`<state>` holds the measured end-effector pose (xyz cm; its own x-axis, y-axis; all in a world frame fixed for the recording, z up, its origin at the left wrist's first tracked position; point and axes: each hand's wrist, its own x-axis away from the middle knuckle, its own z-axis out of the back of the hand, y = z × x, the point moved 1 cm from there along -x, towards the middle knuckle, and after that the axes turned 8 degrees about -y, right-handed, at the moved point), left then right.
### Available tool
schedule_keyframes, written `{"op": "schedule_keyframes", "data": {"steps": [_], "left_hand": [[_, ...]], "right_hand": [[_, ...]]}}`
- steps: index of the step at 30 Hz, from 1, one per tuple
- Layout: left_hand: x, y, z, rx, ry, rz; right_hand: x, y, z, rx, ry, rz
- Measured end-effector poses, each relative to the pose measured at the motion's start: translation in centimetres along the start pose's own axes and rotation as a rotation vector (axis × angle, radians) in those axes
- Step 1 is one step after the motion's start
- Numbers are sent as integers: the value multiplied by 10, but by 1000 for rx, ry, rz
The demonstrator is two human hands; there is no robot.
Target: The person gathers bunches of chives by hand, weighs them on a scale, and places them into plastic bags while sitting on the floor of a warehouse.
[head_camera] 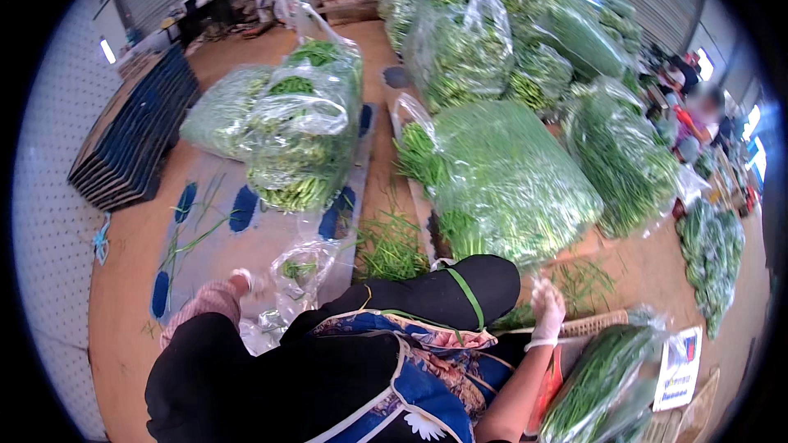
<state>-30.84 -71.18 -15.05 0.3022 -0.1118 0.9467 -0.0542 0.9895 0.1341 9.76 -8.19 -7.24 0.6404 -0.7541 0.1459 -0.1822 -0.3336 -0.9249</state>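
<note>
My left hand (249,284), in a thin whitish glove, is blurred beside a small clear plastic bag (303,267) with some greens inside. Its fingers do not show clearly. In a translucent glove, my right hand (546,309) has its fingers curled near the lower corner of a large clear bag of long green stalks (505,178). Whether the fingers hold that bag's film is unclear. Loose green stalks (394,243) lie on the floor before my black-clad knee. Further left, a filled bag of bundled greens (301,154) stands on a grey plastic pallet (209,252).
Stacked dark pallets (138,129) stand at the left by a dotted wall. More bagged greens (468,49) are piled at the back right. At my right are a bag of long greens (594,381) and a white sign with writing (677,369). A person (699,120) sits far right.
</note>
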Motion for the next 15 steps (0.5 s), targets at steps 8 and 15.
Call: {"op": "schedule_keyframes", "data": {"steps": [8,15], "left_hand": [[139,156,119,-232,1189,-445],[154,270,139,-652,1423,-568]], "right_hand": [[0,38,24,89,108,-199],[22,19,37,93,191,-128]]}}
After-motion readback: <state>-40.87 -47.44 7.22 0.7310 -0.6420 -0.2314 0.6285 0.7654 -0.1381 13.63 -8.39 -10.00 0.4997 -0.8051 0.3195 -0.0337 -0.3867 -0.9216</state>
